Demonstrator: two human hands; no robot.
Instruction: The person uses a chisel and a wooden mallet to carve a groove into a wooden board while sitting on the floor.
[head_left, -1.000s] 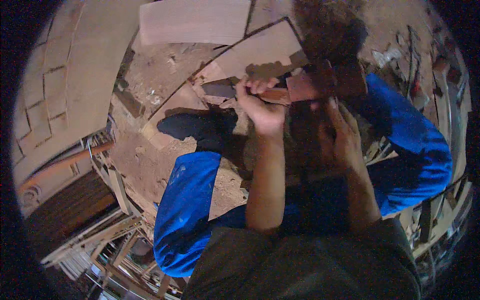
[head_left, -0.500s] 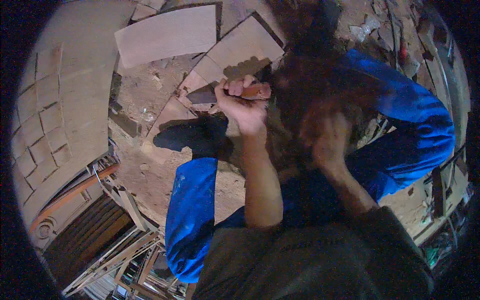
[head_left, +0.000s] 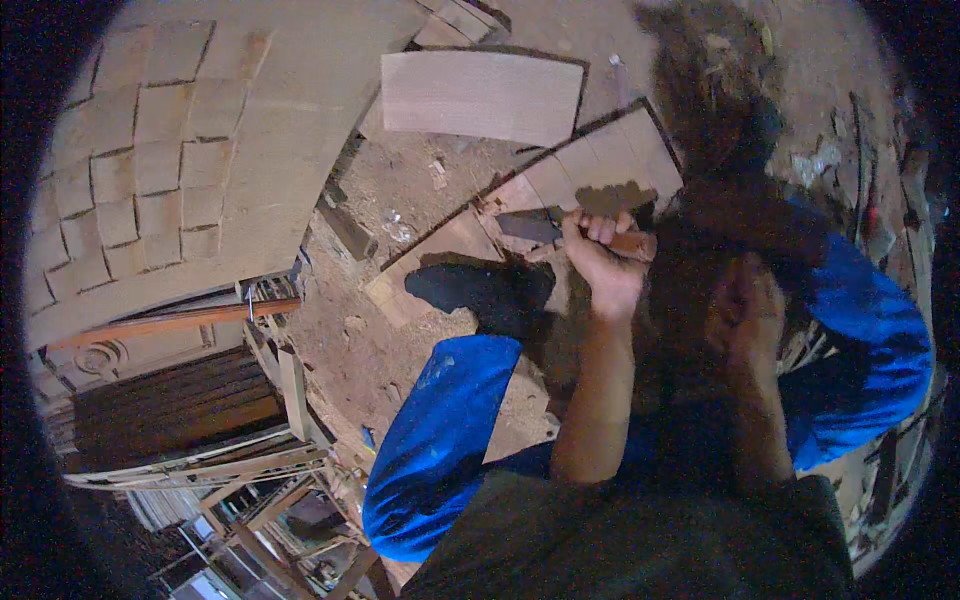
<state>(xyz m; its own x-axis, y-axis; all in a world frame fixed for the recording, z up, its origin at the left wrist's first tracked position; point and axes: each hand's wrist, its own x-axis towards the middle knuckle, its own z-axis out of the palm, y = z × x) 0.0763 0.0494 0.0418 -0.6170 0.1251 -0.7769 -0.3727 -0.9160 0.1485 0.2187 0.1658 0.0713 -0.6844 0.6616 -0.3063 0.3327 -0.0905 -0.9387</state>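
Note:
My left hand (head_left: 605,260) is closed around the orange-brown handle (head_left: 632,244) of a wide, dark-bladed tool that looks like a chisel (head_left: 527,228). Its blade points left, low over a long wooden board (head_left: 610,150) marked with cross lines. In the deep shadow to the right, my right hand (head_left: 745,310) has its fingers curled; what they hold, if anything, is lost in the dark. My dark-shod left foot (head_left: 480,287) rests across the board, left of my left hand.
Behind the board lies a pale wooden panel (head_left: 482,95). A large panel with a woven block pattern (head_left: 160,150) leans at the left. Below it stand a carved panel and stacked slats (head_left: 180,400). Wood scraps and shavings litter the dirt floor (head_left: 365,330).
The view has swung, so the whole scene sits farther right and lower. My left hand keeps its grip on the chisel. My right hand, blurred by motion before, looks steadier.

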